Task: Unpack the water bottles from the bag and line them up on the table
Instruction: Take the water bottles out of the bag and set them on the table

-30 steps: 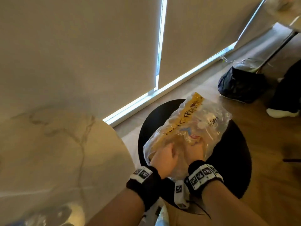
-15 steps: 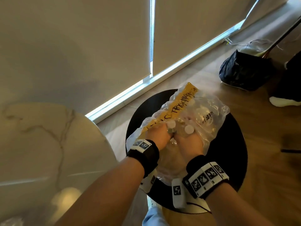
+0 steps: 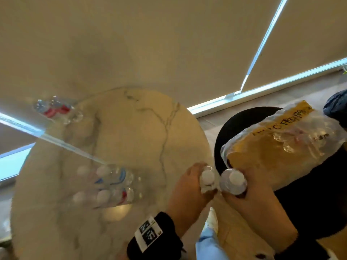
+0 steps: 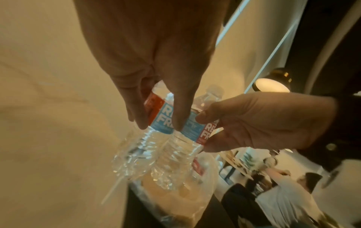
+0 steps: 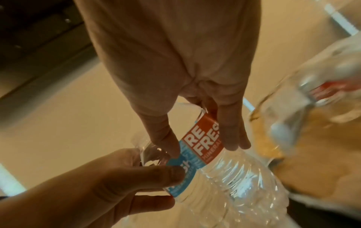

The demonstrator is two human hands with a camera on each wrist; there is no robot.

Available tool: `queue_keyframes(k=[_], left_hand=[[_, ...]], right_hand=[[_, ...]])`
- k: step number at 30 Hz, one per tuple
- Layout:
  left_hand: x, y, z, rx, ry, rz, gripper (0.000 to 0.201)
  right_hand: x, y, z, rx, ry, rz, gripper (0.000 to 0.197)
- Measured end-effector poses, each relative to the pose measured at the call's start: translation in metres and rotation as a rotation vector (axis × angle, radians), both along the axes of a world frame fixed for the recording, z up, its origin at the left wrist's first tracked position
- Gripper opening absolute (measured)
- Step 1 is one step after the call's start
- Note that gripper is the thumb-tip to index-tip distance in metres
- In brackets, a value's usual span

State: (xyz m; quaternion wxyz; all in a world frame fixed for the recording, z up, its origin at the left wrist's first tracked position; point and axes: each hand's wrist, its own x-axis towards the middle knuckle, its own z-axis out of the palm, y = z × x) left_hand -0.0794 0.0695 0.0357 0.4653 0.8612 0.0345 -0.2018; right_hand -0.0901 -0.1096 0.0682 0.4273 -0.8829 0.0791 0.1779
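My left hand (image 3: 197,184) grips a clear water bottle (image 3: 207,178) with a white cap, at the marble table's right edge. Just beside it, my right hand (image 3: 244,188) grips a second bottle (image 3: 233,182). In the left wrist view my left hand (image 4: 160,125) holds the red and blue label of its bottle (image 4: 136,148), and the right hand (image 4: 205,134) holds the other bottle (image 4: 175,162). In the right wrist view my right hand (image 5: 204,148) pinches its bottle's label (image 5: 203,143). The clear plastic bag (image 3: 281,143), with more bottles inside, lies on a black stool (image 3: 244,119).
On the round marble table (image 3: 131,128), blurred bottles (image 3: 105,184) with white caps stand left of my hands, and another bottle (image 3: 54,110) sits at the far left edge. Window blinds hang behind. A dark bag (image 3: 336,106) lies on the wooden floor at right.
Both hands have come out of the bag, each holding a bottle, and moved left to the table's edge. The head view has swung left onto the table.
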Motion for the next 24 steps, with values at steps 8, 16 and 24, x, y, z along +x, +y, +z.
queue_keyframes(k=[8,16,24], left_hand=[[-0.133,0.201,0.001,0.167,0.118,0.285,0.062],[-0.154,0.268,-0.021,0.138,0.054,0.449,0.071],[-0.174,0.277,-0.021,0.422,0.354,0.092,0.075]], right_hand=[[-0.081,0.196,-0.032,0.133,0.141,0.224,0.049],[-0.102,0.290,-0.050,0.016,0.046,0.084,0.057],[-0.094,0.253,-0.051,-0.002,0.207,0.331,0.096]])
